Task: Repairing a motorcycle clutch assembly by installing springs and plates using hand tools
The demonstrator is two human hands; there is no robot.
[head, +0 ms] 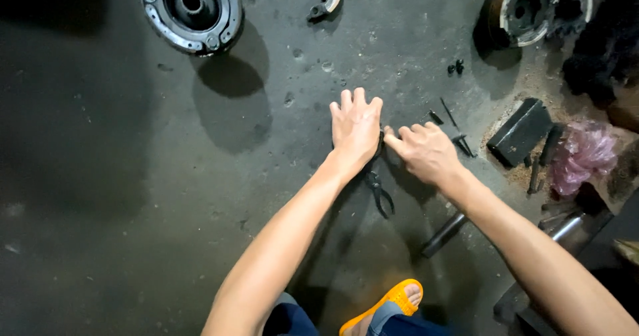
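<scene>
Spreading across the whole view is a dark, oil-stained concrete floor (133,176), pitted and dusty, with hard shadows falling on it from above. The left hand (356,128) is lying flat on this floor, palm down, fingers straight and close together, holding nothing but pressing on the head of a pair of dark metal pliers (378,191), whose two thin handles are sticking out from under the wrist toward the person. The right hand (426,151) is resting just beside it, knuckles up, fingers curled and the forefinger touching the edge of the left hand; whether it is pinching anything I cannot tell. Both forearms are reaching forward from the bottom of the view, bare.

Just beyond the right hand, a few small black rods and pins (454,131) are lying loose. A short dark metal cylinder (444,234) is lying below the right forearm. Farther right, a black rectangular block (521,131) is sitting in sawdust next to a crumpled pink plastic bag (582,158). At the top left a round grey metal drum assembly (193,8) is resting, well apart from the hands, and a second round metal housing (524,10) is sitting at the top right. An orange sandal (389,306) is showing near the bottom edge.
</scene>
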